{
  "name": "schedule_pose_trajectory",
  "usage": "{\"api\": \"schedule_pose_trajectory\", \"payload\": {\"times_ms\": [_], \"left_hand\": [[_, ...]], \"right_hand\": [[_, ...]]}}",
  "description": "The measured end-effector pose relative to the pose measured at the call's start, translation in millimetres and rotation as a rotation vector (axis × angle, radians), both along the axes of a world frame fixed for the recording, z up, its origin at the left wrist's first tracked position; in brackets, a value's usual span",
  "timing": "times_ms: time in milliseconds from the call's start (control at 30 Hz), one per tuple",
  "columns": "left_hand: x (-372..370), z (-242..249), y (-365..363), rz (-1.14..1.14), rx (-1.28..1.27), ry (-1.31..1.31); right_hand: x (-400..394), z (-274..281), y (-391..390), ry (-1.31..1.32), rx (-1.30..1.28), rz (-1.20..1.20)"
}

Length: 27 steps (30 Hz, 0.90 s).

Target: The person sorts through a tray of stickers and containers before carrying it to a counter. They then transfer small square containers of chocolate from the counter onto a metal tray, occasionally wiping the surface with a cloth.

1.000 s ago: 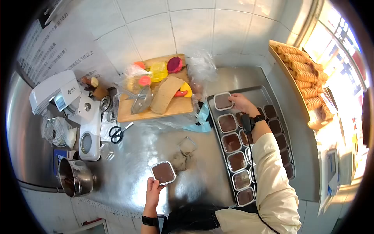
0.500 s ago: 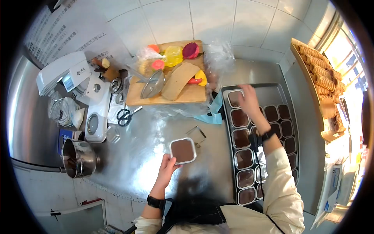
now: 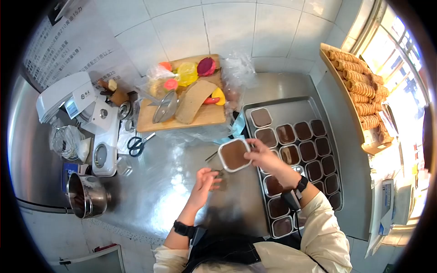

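Note:
A square tub with a flat brown filling [image 3: 235, 155] is up over the steel counter, gripped at its right edge by my right hand [image 3: 264, 157]. My left hand [image 3: 203, 185] is below and left of that tub, fingers apart and holding nothing. A thin-edged square item [image 3: 211, 157] lies on the counter, mostly hidden by the tub. At right, a large dark baking tray [image 3: 291, 108] holds several rows of similar tubs. One tub [image 3: 261, 117] sits alone at its far left corner. My right forearm covers part of the near rows.
A wooden board [image 3: 145, 119] at the back carries a strainer [image 3: 165, 108], brown card and coloured items. Black scissors [image 3: 135, 146], a white mixer [image 3: 86, 102] and a steel pot [image 3: 87, 195] stand left. Ring-shaped wafer-like rolls [image 3: 357, 86] fill a box at right.
The tub has passed from my left hand to my right, moving up and right. My right hand has come back from the tray's far corner. The view has shifted slightly.

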<state>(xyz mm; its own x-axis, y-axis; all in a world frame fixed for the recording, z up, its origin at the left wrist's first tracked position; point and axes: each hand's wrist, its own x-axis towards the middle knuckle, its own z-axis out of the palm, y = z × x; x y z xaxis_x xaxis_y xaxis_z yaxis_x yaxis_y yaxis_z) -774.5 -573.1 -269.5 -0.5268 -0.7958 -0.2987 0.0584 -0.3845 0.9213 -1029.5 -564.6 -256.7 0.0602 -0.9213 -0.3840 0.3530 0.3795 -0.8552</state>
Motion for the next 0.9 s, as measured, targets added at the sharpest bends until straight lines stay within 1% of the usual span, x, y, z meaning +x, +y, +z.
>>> {"api": "schedule_pose_trajectory", "payload": {"times_ms": [33,67,133,167,200,233,267,300,367,400,467,533,567,633,667,733,767,833,900], "left_hand": [[9,-4,3,-0.023,-0.039,-0.023],[20,-13,7,-0.007,-0.034,-0.081],[45,-28,20,0.047,-0.032,-0.177],[58,-34,28,0.085,-0.035,-0.216],[73,-41,37,0.131,-0.012,-0.237],[87,-48,47,0.178,0.011,-0.258],[101,-53,57,0.242,0.051,-0.267],[113,-56,66,0.308,0.093,-0.277],[132,-52,83,0.402,0.103,-0.297],[140,-51,88,0.442,0.117,-0.316],[150,-46,98,0.525,0.117,-0.324],[158,-38,105,0.583,0.121,-0.34],[160,-35,108,0.611,0.12,-0.344],[163,-33,113,0.616,0.109,-0.375],[166,-34,115,0.628,0.111,-0.359],[169,-36,119,0.651,0.119,-0.35],[169,-38,120,0.653,0.128,-0.34],[170,-45,124,0.693,0.146,-0.325],[174,-56,128,0.692,0.157,-0.284]], "right_hand": [[-19,5,-5,-0.049,-0.009,-0.065],[-42,13,-13,-0.052,-0.032,-0.064],[-92,20,-30,0.005,0.014,-0.192],[-111,25,-37,0.001,-0.045,-0.248],[-141,11,-49,0.084,-0.093,-0.269],[-158,10,-59,0.139,-0.077,-0.309],[-179,3,-67,0.235,-0.038,-0.272],[-191,-3,-70,0.236,-0.04,-0.264],[-205,-16,-79,0.576,0.089,-0.284],[-211,-25,-84,0.571,0.079,-0.259],[-219,-50,-91,0.765,0.144,-0.137],[-238,-91,-96,0.723,0.072,-0.129],[-237,-92,-96,0.717,0.059,-0.104],[-235,-83,-96,0.861,0.027,-0.011],[-234,-80,-104,0.861,0.016,0.005],[-222,-67,-119,1.703,0.163,0.214],[-211,-56,-126,1.704,0.15,0.215],[-133,15,-138,1.685,-0.318,-0.059],[-80,40,-176,1.426,-0.728,-0.045]]}}
